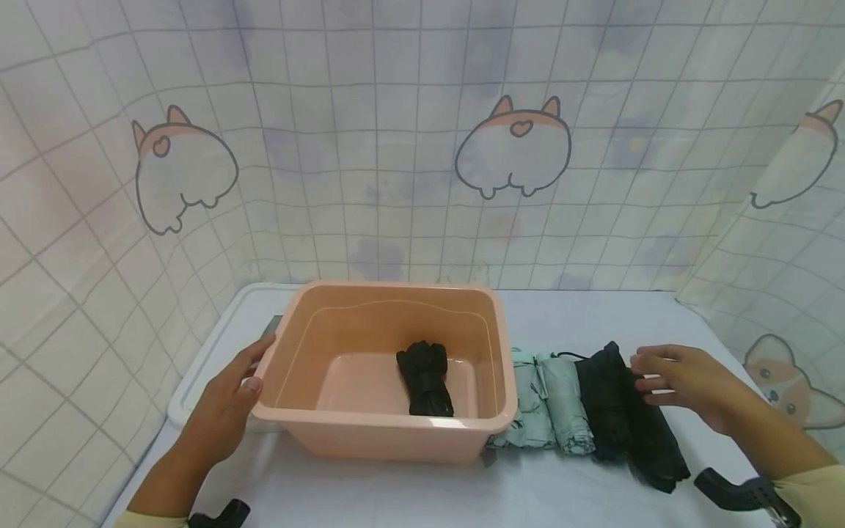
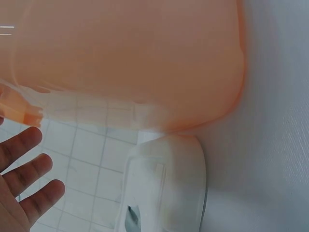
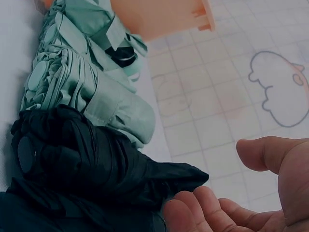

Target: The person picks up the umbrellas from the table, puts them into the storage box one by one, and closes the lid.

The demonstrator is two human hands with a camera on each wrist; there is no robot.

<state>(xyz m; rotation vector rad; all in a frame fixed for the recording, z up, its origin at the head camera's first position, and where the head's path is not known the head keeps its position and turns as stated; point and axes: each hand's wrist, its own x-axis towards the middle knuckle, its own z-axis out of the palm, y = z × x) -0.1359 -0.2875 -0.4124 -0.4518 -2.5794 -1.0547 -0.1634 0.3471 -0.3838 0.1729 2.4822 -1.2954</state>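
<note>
Hiding part of one green umbrella (image 1: 533,402) stands the peach basin (image 1: 389,440).

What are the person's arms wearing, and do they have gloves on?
No gloves! The left hand and right hand are bare, with no rings showing. The left sleeve and right sleeve are pale yellow. A smooth black bent piece shows near each sleeve: a left piece and a right piece.

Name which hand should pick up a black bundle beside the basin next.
Right, I'd judge: the right hand is empty and close beside the black bundles. The left hand is at the basin's opposite side.
</note>
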